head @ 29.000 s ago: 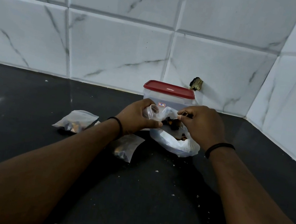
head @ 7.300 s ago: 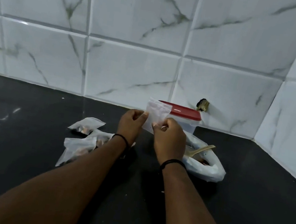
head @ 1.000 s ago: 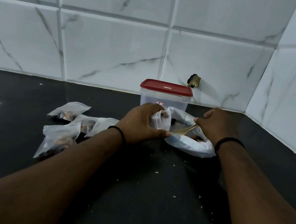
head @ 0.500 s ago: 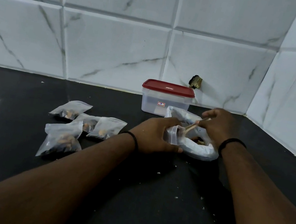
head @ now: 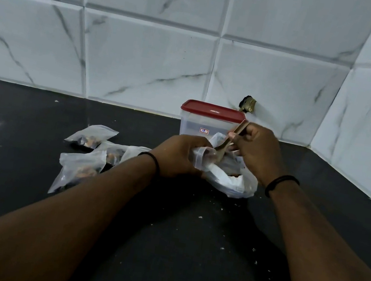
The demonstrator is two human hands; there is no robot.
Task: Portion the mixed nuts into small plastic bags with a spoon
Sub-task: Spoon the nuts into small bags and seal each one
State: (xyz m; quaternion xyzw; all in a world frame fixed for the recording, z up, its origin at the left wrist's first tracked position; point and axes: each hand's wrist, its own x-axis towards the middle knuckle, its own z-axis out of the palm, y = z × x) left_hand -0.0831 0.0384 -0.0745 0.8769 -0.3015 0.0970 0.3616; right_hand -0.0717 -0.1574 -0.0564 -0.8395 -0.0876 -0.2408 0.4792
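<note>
The left hand [head: 178, 155] grips a small bag [head: 202, 158] to keep its mouth wide. The right hand [head: 257, 150] grips the spoon [head: 229, 141], tipped down to drop nuts inside.

- My left forearm reaches in from the lower left, angled up toward the middle, with a dark band round the wrist.
- My left hand [head: 178, 155] lies back-up, its fingers curled and pinching the mouth of a small plastic bag [head: 202, 158].
- My right forearm comes in from the lower right, also banded at the wrist.
- My right hand [head: 257, 150] sits a little higher than the left, knuckles up, fingers curled round the handle of a spoon [head: 231, 139], which slants down toward my left hand.
- The two hands are close together, nearly touching.
</note>
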